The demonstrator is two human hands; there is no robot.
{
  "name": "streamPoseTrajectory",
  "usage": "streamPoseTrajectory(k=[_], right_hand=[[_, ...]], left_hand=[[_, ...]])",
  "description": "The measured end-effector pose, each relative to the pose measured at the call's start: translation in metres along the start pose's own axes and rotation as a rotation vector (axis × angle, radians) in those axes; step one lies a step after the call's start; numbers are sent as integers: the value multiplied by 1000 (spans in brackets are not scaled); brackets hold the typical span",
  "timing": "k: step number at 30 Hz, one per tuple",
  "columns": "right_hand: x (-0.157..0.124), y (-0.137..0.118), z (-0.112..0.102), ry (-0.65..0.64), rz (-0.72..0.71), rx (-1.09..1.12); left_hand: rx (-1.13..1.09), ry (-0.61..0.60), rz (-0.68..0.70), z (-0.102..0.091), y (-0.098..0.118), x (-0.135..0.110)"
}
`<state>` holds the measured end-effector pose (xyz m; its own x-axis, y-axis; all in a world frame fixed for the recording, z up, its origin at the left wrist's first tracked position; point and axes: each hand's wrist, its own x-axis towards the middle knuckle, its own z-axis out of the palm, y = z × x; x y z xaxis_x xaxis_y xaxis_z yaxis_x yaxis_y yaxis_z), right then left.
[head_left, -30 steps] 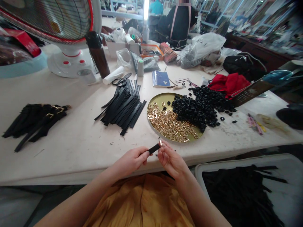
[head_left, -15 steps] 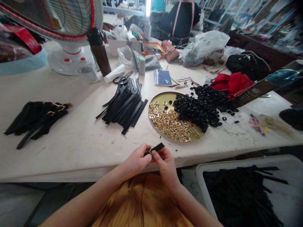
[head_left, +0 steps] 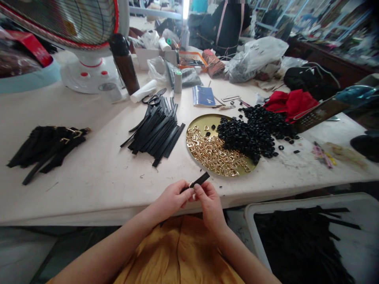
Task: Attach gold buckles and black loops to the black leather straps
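A short black strap [head_left: 201, 180] with a small gold buckle [head_left: 191, 184] on it is held between my two hands near the table's front edge. My left hand [head_left: 175, 196] pinches the strap at the buckle end. With thumb and fingers closed, my right hand [head_left: 209, 199] grips the strap just beside the buckle, and the free end sticks out up and to the right. Beyond the hands lies a round gold tray [head_left: 211, 120] with many loose gold buckles [head_left: 211, 154] and black plastic pieces [head_left: 245, 136] heaped on its right side.
Black strips [head_left: 156, 132] lie piled left of the tray, scissors [head_left: 154, 97] behind them. Buckled straps [head_left: 49, 148] lie at far left. A fan [head_left: 84, 75], a dark bottle [head_left: 124, 65] and red cloth [head_left: 291, 103] stand farther back. A white bin [head_left: 251, 215] of black strips is at lower right.
The black strap has shifted slightly up and right, with more of its free end showing. My fingers have moved a little along it near the buckle.
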<state>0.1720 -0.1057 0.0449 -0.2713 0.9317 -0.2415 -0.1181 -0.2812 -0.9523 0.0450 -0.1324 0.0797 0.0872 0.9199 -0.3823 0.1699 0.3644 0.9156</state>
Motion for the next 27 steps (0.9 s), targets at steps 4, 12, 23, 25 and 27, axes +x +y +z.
streamPoseTrajectory(k=[4,12,23,25,27], right_hand=[[6,-2,-7,-51,41,-21],[2,-9,-11,-76,-1,-127],[3,3,-17,-161,79,-21],[3,2,-17,-166,76,-46],[3,0,-16,-170,72,-77]], left_hand=[[-88,-50,-23,-2,1,0],[-150,-48,-72,0,-10,3],[-120,3,-102,0,-20,8],[-94,7,-95,0,-21,8],[-69,14,-87,0,-21,6]])
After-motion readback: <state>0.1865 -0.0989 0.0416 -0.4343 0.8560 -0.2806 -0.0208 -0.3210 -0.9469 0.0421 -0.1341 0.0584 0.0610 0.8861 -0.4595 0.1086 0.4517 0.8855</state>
